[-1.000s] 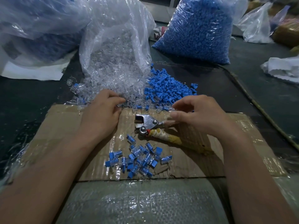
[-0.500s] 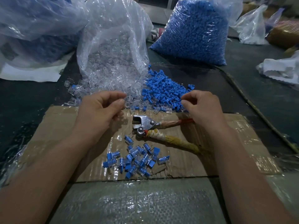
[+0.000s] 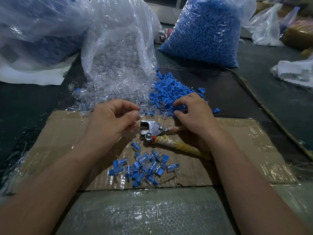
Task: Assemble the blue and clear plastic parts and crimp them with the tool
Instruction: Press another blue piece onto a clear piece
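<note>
My left hand point(image 3: 113, 122) hovers over the cardboard point(image 3: 64, 143) with thumb and curled fingers pinched on a small clear part that is hard to make out. Further right, my right hand point(image 3: 194, 114) rests with fingers spread on the loose pile of blue parts point(image 3: 169, 90). Between both hands lies the crimp tool point(image 3: 152, 130), with a metal head and tape-wrapped handles; neither hand holds it. Clear parts point(image 3: 105, 94) spill from a clear bag point(image 3: 118, 53). Several assembled blue-and-clear pieces point(image 3: 145, 167) lie in a heap in front of the tool.
A full bag of blue parts point(image 3: 203, 31) stands at the back right, and another large plastic bag point(image 3: 37, 28) at the back left. White crumpled plastic point(image 3: 296, 72) lies at the right edge. A thin cord point(image 3: 271, 114) runs along the dark table.
My right hand left the tool's handle and moved up into the blue pile. My left hand lifted out of the clear pile and closed its fingers.
</note>
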The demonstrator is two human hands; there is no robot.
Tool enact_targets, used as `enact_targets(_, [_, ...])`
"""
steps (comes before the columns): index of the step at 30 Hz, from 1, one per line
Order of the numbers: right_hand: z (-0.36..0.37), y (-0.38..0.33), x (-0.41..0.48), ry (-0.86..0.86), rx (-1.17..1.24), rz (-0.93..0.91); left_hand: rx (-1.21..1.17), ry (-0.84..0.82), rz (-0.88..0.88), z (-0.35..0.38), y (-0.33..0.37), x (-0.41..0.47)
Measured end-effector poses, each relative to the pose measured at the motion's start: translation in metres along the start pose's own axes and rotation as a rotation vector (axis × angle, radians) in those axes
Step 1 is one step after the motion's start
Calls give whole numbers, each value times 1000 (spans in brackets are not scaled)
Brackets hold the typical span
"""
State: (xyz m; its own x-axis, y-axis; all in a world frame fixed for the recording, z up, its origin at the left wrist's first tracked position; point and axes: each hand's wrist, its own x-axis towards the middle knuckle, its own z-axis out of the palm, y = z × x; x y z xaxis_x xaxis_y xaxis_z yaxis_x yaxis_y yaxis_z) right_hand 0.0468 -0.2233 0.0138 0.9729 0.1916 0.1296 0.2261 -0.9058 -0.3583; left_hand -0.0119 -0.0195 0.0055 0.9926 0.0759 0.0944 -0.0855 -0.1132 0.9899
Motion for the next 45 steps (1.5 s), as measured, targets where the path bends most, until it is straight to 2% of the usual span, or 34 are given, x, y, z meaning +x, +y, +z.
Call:
enact_targets(12, [-3, 1, -2, 64, 74, -21, 32, -18, 14, 0, -2, -2])
enact_targets(21, [0, 2, 2, 7, 26, 22, 10, -30, 16, 0, 0, -3])
enact_targets(29, [2, 3, 1, 71, 32, -12, 27, -33, 2, 1, 2, -3])
enact_targets(35, [-11, -6, -9, 254, 300, 6, -28, -31, -37, -1, 3, -3])
enact_targets(40, [-16, -30, -26, 193, 563, -54, -51, -22, -58, 0, 5, -5])
enact_targets(45, [-9, -56, -38, 149, 600, -200, -70, 0, -57, 3, 8, -6])
